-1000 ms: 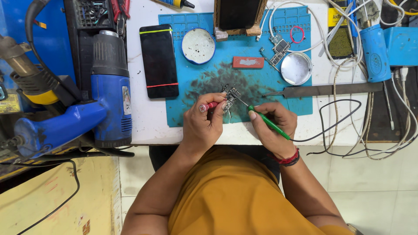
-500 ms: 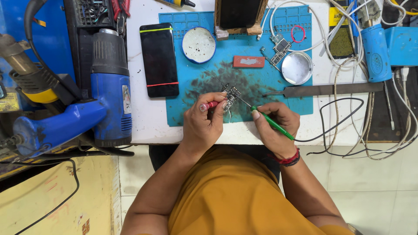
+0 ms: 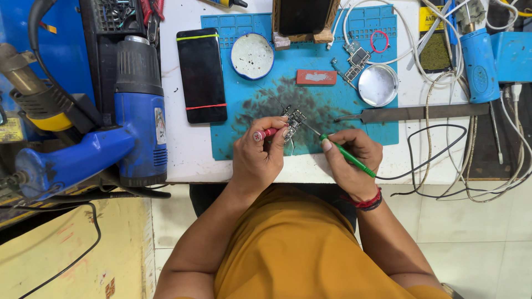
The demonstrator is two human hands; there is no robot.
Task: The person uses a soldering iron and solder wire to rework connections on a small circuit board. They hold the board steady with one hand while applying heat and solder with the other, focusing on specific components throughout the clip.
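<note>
White workbench (image 3: 194,160) seen from above, pale tiled floor below its near edge, with a blue work mat (image 3: 332,119) laid across the middle, its centre smudged dark. On that smudge, near the mat's front edge, a small circuit board (image 3: 295,118).

Left hand (image 3: 260,158) curled just in front of the mat's near edge, wrist bent up from the lap, fingers closed around a red-handled tool (image 3: 265,133) and pressed against the board's left side. Right hand (image 3: 352,160) curled beside it at the mat's front right, fingers clamped on a green-handled screwdriver (image 3: 346,156), the thin shaft slanting up and left to touch the board; red bangle at the wrist.

Left of the mat: a black phone (image 3: 201,75) face up, banded with elastic, then a blue heat gun (image 3: 130,127) lying on its side. On the mat's far part: a round white dish (image 3: 252,55), a red eraser-like block (image 3: 316,77), a round metal lid (image 3: 378,84). Across the mat's right edge: a flat metal file (image 3: 421,112). Right of the mat: tangled white and black cables (image 3: 443,144).
</note>
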